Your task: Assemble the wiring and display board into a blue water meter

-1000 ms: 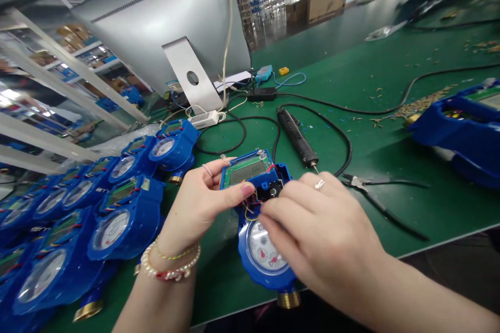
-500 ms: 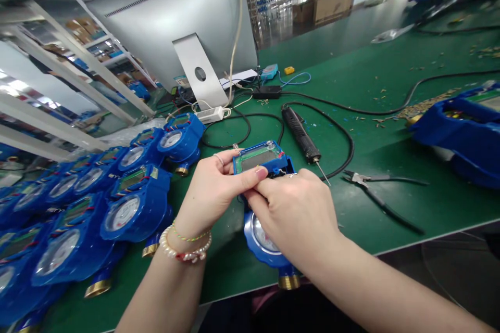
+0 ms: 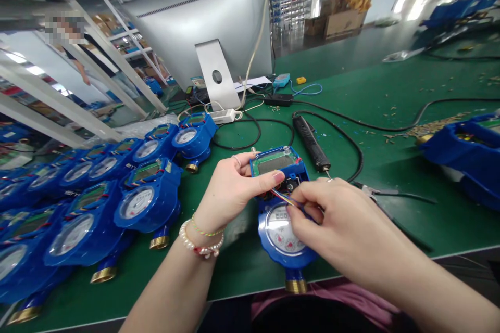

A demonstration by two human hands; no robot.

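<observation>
At the near edge of the worktop (image 3: 238,273), the display housing (image 3: 276,162) of a blue meter (image 3: 287,261) is gripped by the fingers of the left hand (image 3: 230,187). Coloured wires (image 3: 282,197) are pinched by the right hand (image 3: 339,218) near the dial (image 3: 279,231); beyond, a black screwdriver (image 3: 311,143) is seen.

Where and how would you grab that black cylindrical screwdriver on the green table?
Probably around the middle of the black cylindrical screwdriver, from above: it lies on its side, so fingers can wrap across its long body. That avoids the thin metal bit at the near end, by the right hand.
</observation>
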